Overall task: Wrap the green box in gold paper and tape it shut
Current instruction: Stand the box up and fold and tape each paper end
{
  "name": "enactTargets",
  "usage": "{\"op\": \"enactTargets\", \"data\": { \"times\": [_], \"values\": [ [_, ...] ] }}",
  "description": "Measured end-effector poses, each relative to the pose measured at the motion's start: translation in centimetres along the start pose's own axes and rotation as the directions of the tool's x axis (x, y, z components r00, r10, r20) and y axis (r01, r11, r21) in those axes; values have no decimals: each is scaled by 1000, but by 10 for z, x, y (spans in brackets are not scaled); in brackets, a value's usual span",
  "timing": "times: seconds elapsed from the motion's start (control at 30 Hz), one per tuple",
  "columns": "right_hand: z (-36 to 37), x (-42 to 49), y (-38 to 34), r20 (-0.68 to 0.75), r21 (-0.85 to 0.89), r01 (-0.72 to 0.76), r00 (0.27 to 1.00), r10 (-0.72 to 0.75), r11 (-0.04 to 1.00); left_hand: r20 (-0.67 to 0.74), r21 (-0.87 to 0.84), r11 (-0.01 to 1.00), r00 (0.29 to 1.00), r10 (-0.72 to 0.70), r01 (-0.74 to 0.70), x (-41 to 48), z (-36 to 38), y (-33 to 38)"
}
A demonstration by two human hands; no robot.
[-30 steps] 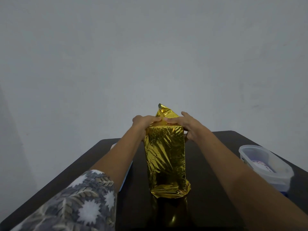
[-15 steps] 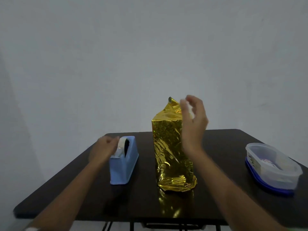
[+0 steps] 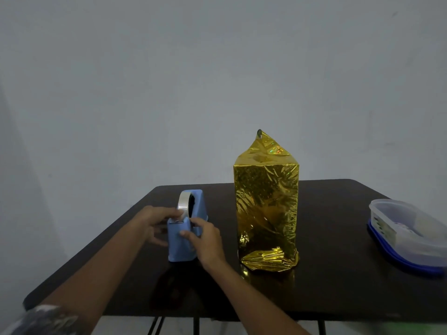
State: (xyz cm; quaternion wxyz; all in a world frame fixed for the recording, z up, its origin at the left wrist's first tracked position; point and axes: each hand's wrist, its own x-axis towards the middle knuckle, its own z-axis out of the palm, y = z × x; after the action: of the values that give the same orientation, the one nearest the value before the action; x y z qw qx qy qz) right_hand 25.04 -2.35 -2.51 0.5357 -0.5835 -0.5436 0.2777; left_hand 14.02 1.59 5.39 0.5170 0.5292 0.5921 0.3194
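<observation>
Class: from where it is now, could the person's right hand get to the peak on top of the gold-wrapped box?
Probably yes. The right hand grips the tape dispenser left of the gold-wrapped box; nothing stands between them, and the peak is uncovered. It must let go first.

No text, brand or number legible anywhere, printed label [image 3: 381,226] seen through the wall of the clear plastic container [image 3: 411,240] at the right table edge, coloured marks only, too blurred to read, blue tape dispenser [image 3: 182,240] plain-faced, gold wrapping [image 3: 266,204] unprinted
</observation>
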Motion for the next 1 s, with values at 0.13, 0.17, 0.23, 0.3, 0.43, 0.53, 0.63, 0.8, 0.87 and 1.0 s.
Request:
{"op": "enactTargets", "data": {
  "times": [0.13, 0.17, 0.23, 0.3, 0.43, 0.53, 0.63, 0.8, 0.87, 1.0],
  "values": [
    [-2, 0, 4, -30, -37, 20, 999, -21, 999, 11, -72, 996, 999, -49, 50, 1, -3, 6],
    [-1, -1, 4, -40, -47, 16, 999, -18, 999, 3, -86, 995, 999, -54, 54, 1, -4, 7],
    [0, -2, 4, -53, -60, 25, 998, -28, 998, 4, -95, 995, 999, -42, 42, -2, -5, 8],
    [1, -2, 4, -59, -67, 26, 998, -30, 997, 8, -114, 993, 1000, -2, 3, -6, -5, 4],
    [1, -1, 6, -77, -54, 26, 997, -31, 998, -67, -239, 962, 991, 118, -130, -13, -2, -29],
    [4, -2, 7, -88, -30, 48, 995, -51, 998, -145, -333, 924, 979, 146, -187, -16, 3, -52],
    [5, -2, 11, -71, 45, 45, 997, -42, 998, -221, -360, 900, 959, 175, -247, -18, 12, -56],
    [2, -2, 21, 17, 156, 62, 998, -65, 986, -336, -374, 877, 925, 175, -302, -17, 29, -64],
    [1, -2, 22, 33, 152, 42, 998, -48, 988, -370, -368, 872, 911, 181, -322, -14, 32, -69],
    [-6, -7, 10, 86, 49, 44, 995, -48, 998, -382, -407, 865, 915, 131, -293, -11, 34, -75]
  ]
}}
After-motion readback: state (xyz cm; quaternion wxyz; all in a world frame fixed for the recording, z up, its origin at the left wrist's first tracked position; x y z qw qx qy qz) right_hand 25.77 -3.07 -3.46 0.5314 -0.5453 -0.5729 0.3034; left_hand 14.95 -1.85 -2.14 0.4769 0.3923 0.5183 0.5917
